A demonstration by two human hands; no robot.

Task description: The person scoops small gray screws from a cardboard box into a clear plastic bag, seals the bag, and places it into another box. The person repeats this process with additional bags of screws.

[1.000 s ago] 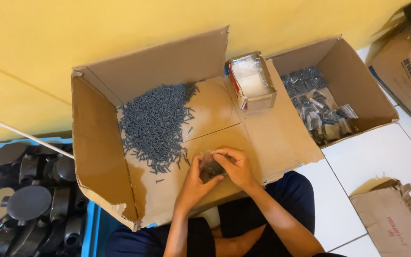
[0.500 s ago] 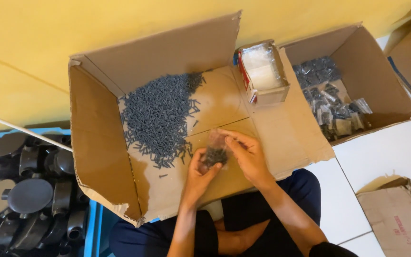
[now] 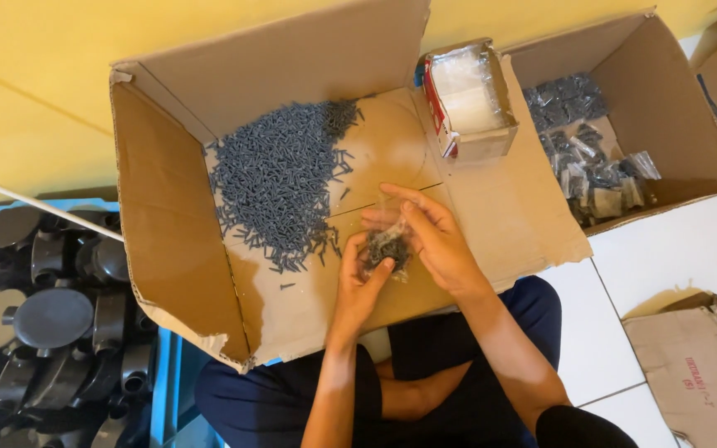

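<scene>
My left hand [image 3: 359, 282] and my right hand [image 3: 431, 239] meet over the floor of an open cardboard box [image 3: 168, 216]. Between them is a small clear plastic bag [image 3: 387, 245] holding several dark screws. The left thumb and fingers pinch the bag's lower part, and the right fingers hold its upper edge. A large heap of loose dark grey screws [image 3: 280, 178] lies just left of my hands on the box floor.
A small box of clear empty bags [image 3: 470, 91] stands at the back. A second cardboard box [image 3: 674, 99] on the right holds filled screw bags [image 3: 595, 178]. Black plastic parts [image 3: 43, 315] fill a blue crate at left. Flattened cardboard [image 3: 695, 365] lies on white tiles.
Both hands with the bag have lifted slightly and shifted up and to the right. The right fingers have spread along the bag's top. The camera view has tilted down a little.
</scene>
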